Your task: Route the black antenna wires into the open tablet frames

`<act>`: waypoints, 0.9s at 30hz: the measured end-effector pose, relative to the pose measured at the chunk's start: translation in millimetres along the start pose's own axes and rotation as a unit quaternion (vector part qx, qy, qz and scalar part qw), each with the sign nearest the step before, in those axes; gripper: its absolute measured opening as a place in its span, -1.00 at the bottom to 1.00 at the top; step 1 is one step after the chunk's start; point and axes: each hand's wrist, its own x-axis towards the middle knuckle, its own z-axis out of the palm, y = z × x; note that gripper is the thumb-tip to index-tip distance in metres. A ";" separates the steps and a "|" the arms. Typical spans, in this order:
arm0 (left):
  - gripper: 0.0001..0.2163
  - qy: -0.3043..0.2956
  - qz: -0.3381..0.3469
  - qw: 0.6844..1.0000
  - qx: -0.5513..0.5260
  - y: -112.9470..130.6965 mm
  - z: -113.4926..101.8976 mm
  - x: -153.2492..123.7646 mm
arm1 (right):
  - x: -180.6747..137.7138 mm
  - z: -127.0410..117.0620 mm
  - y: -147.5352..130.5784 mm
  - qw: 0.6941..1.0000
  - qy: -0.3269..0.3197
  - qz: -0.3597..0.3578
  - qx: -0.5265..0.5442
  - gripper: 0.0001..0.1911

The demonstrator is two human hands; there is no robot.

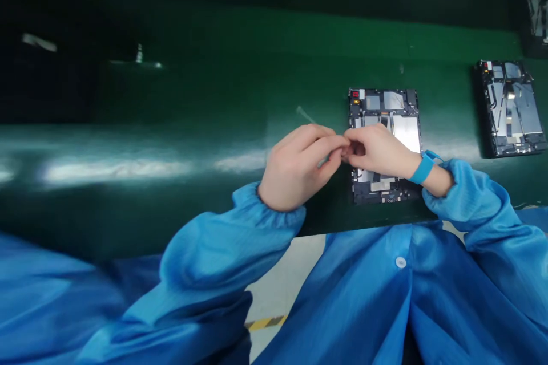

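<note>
An opened flat electronic device [409, 131] lies on the green work surface, its silver plates, black frame and ribbon cables exposed. Over its left edge, my left hand [291, 168] and my right hand [381, 151] meet with fingertips pinched together. Whatever is between the fingers is too small or hidden to make out. Beyond my left knuckles shows a thin translucent strip [305, 115]; I cannot tell whether it is held or lies on the surface. My right hand covers the middle of the device, and a blue band [422, 168] circles that wrist.
A second opened device [514, 105] lies to the right, and part of another [538, 14] shows at the far right corner. The green work surface [205, 91] extends left, with glare across it. A person's blue sleeve [43, 302] is at the lower left.
</note>
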 end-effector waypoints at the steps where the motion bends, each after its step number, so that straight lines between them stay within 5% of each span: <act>1: -0.71 0.033 -0.016 0.999 -0.023 0.3 2.0 -1.8 | -0.6 -2.5 2.4 1.000 -0.006 -0.006 -0.006 -0.81; 4: -0.30 0.106 -0.111 0.982 -0.113 -6.4 15.2 -6.1 | -6.6 -18.5 12.9 0.999 -0.041 -0.024 -0.021 -0.77; 6: -0.17 0.060 -0.180 0.961 -0.200 -13.5 27.0 -8.3 | -9.7 -29.2 19.3 0.997 -0.061 -0.034 -0.035 -0.76; 9: -0.22 -0.060 -0.235 0.917 -0.318 -21.9 41.3 -10.5 | -7.4 -35.4 25.9 0.995 -0.049 -0.058 -0.059 -0.79; 11: -0.27 -0.087 -0.247 0.894 -0.362 -24.3 46.0 -11.4 | -1.6 -32.5 29.5 0.994 -0.033 -0.079 -0.070 -0.83; 27: -0.41 -0.046 -0.314 0.872 -0.372 -8.7 39.0 -9.4 | 18.6 -17.6 42.6 0.990 -0.029 -0.112 -0.087 -0.83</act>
